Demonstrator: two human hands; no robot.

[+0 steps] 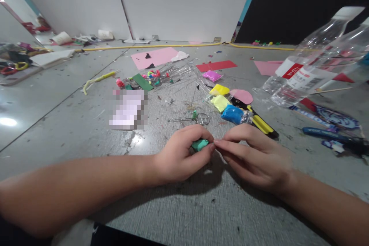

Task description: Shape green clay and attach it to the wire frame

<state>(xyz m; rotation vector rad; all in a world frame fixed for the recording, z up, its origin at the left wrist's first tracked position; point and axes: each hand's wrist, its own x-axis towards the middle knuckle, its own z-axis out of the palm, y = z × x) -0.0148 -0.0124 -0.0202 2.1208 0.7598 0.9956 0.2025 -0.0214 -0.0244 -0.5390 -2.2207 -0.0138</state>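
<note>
A small lump of green clay (200, 145) rests within the curled fingers of my left hand (186, 153), near the centre. The thumb and index finger of that hand meet beyond the lump. My right hand (256, 157) is pinched at the same spot, its fingertips touching the left fingertips. Whatever the right fingertips grip is too small to make out. Just beyond the hands lies a wire piece (184, 119) with a bit of green clay (195, 115) on it.
Packets of blue (232, 113), yellow (219, 90) and pink clay (211, 75) lie beyond my right hand, beside a black and yellow cutter (262, 123). Clear bottles (300, 80) stand at right. Pink paper (152, 58), a red strip (216, 65) and wires are farther back.
</note>
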